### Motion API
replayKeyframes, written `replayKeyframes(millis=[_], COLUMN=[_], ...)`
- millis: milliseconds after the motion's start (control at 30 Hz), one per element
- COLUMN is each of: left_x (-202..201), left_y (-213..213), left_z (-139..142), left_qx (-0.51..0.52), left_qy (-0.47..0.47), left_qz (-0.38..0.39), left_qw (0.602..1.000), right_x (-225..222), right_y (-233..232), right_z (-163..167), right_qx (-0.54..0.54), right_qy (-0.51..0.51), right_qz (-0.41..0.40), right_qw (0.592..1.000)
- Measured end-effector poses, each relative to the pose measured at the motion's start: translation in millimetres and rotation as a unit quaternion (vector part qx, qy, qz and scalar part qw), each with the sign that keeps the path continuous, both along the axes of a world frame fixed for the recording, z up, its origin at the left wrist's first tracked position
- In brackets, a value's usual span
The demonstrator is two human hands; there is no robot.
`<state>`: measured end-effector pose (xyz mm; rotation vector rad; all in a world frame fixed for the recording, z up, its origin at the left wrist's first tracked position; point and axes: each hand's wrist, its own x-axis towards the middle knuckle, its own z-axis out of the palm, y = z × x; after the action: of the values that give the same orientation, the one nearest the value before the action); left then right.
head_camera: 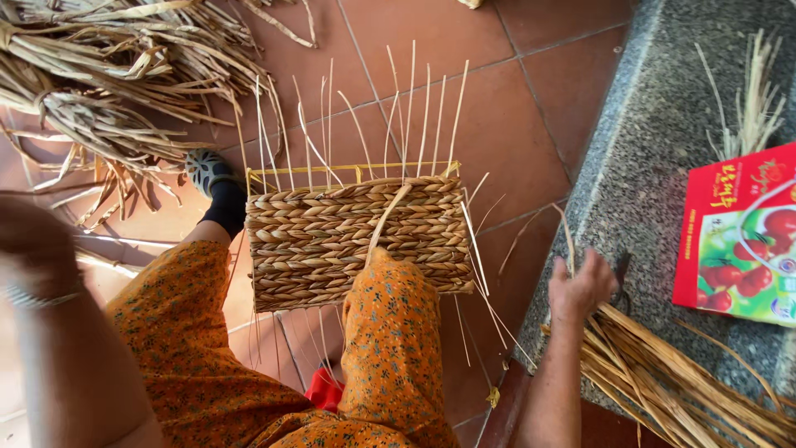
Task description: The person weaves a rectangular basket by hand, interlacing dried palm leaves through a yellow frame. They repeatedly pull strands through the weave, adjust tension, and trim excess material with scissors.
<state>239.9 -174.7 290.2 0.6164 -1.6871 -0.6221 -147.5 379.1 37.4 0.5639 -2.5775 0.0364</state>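
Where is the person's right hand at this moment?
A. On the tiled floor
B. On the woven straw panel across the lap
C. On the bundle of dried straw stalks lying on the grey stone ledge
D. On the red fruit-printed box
C: the right hand rests on the bundle of dried straw stalks on the grey speckled stone ledge, apart from the red fruit-printed box.

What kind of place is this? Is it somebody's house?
Probably a home porch or yard used for basket weaving. A half-woven basket rests on the person's knees over a red tiled floor, with heaps of dried reeds around and a grey stone step beside.

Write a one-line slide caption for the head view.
Right hand reaches into dried straw bundle beside half-woven basket; left hand blurred.
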Motion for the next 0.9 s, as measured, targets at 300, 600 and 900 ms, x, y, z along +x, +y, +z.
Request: replayKeyframes(millis=[300,600,900], left_x=[-125.6,-177.9,-209.8], left_y=[71.1,115.7,140.3], left_z=[-154.0,-228.3,-249.4], left_qx=[0.058,0.187,0.083], left_qy=[-0.251,-0.302,-0.321], left_qz=[-0.206,-0.225,-0.181], left_qw=[0.944,0.907,0.926], right_x=[23.8,27.2,48.1], right_y=[-235.8,-310.8,-277.6], right_z=[17.6,-9.2,30.3], right_qx=[-0.239,-0.115,-0.259], right_qy=[-0.447,-0.465,-0.427], right_qz=[0.302,0.298,0.35], right_qw=[0.807,0.826,0.792])
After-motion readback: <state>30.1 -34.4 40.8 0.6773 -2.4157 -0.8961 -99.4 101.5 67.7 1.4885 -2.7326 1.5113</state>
